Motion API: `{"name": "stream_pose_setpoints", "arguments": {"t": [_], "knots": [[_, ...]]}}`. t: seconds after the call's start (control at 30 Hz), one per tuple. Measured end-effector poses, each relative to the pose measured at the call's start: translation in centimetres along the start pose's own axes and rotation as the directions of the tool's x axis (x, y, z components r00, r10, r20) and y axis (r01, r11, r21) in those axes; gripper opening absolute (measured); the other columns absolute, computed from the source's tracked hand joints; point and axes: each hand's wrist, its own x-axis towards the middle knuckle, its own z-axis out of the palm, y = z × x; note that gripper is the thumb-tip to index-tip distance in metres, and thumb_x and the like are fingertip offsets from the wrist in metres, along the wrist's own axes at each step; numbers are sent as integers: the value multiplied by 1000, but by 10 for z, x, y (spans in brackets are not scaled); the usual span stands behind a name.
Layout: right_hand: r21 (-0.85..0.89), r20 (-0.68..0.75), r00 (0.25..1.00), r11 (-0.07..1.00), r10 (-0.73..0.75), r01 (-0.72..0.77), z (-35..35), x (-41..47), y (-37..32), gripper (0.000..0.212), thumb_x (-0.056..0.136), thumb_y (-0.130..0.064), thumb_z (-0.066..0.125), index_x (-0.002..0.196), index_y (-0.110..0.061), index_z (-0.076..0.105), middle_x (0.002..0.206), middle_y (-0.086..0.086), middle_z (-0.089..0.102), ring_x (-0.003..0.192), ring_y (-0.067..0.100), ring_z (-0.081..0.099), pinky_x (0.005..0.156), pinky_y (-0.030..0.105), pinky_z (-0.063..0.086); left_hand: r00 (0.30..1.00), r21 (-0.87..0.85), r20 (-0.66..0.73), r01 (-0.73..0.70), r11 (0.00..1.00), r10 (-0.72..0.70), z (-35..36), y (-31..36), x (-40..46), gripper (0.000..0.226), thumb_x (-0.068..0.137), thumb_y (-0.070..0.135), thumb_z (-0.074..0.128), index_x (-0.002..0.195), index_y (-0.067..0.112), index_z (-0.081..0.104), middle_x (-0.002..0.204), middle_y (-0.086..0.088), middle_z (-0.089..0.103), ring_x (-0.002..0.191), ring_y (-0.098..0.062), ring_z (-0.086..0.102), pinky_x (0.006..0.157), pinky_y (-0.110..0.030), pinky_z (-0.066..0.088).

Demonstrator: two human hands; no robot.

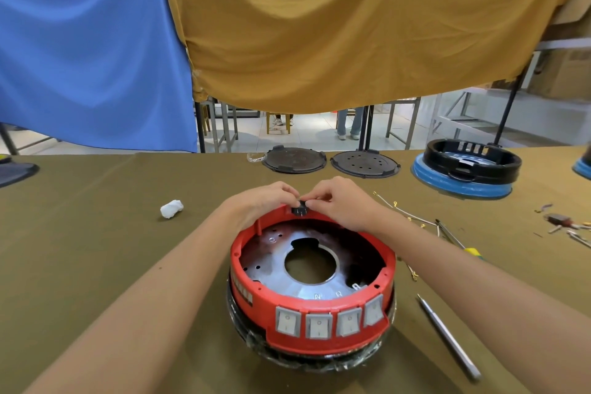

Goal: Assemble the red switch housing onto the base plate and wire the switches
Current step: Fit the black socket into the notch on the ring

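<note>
Head view
Red switch housing [311,307]: seated on the metal base plate [281,269], centre of the olive table [96,233].
Switches [329,320]: four grey rockers in the housing's near wall.
Black part [299,210]: on the housing's far rim.
Left hand [260,201]: fingertips curled, pinching the black part.
Right hand [343,201]: fingers curled, pinching the same part from the opposite side.
Screwdriver [447,337]: lying right of the housing.
Wires [404,211]: loose, beyond the right wrist.

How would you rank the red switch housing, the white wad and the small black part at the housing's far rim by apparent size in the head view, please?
1. red switch housing
2. white wad
3. small black part, partly hidden by fingers, so the last two are unsure.
</note>
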Motion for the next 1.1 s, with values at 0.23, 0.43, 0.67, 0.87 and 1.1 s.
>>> {"name": "stream_pose_setpoints", "arguments": {"t": [0.23,0.43,0.67,0.87,1.1], "knots": [[73,-16,998,996,53,-52,-1,1,-1,17,93,-23,68,105,-25,79,84,-7,74,68,-6,59,63,10,39,999,67,-32,1,998,1,0,5,1,28,90,20,63,118,20,60,116,2,60,113,-14,50,98,-31,36],[107,-12,995,990,99,-97,-2,1,-3,15,91,-21,70,102,-25,79,84,-1,75,80,16,70,74,32,56,1000,98,-23,17,995,-15,1,9,-1,30,91,20,62,121,19,60,119,2,57,116,-14,47,91,-28,33],[62,-36,996,994,88,-85,4,2,-1,15,92,-21,69,102,-26,78,75,-18,65,81,8,64,78,24,49,999,44,-37,17,999,-15,1,6,-4,27,91,19,63,118,18,61,111,1,60,110,-13,50,87,-23,38],[112,-35,996,991,80,-75,2,5,3,12,89,-21,71,97,-27,79,78,-19,69,77,-3,63,66,13,43,999,38,-18,35,999,-34,1,6,-3,22,91,21,62,113,22,63,113,3,60,110,-13,50,85,-28,35],[56,-30,992,991,119,-117,9,8,-3,11,92,-14,65,92,-23,70,84,-11,65,79,3,58,65,16,40,996,41,-83,29,999,-26,1,6,-8,16,89,23,67,105,22,65,118,-1,62,114,-17,52,95,-32,40]]}}
